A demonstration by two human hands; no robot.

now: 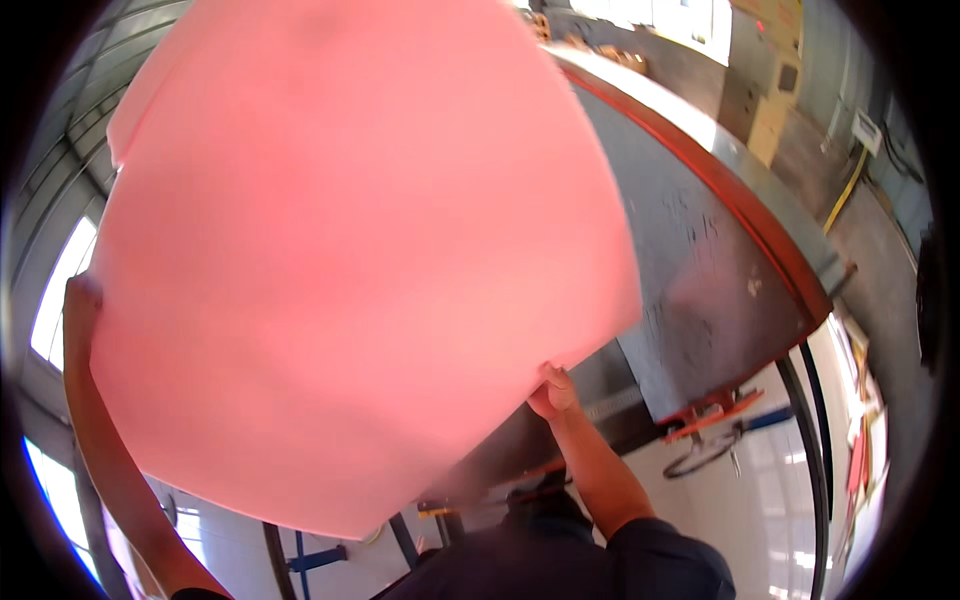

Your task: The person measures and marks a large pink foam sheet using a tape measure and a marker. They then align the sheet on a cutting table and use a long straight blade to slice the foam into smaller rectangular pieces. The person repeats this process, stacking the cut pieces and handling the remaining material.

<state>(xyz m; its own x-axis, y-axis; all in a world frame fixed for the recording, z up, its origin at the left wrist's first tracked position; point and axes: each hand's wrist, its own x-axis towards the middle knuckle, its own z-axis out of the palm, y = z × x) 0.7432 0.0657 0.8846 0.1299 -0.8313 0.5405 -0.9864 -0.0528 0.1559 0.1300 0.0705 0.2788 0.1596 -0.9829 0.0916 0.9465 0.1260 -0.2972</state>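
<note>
I am holding a big pink foam sheet [350, 250] up between my hands, its long axis running from my left hand [82, 300] to my right hand [552, 390]. My left fingers are wrapping its far left edge; my right is pinching the lower right corner, nearer my body. Beyond my right, a grey worktable [700, 290] is lying.

Foam sheet [350, 260]: fills the centre and left of the view, held up in front of the bench [700, 290]. Left hand [80, 300]: at the sheet's left edge. Right hand [552, 390]: at the sheet's lower right edge. Bench: to the right of the sheet, partly behind it. Floor [740, 510]: below the bench, right of the sheet's lower edge.
</note>
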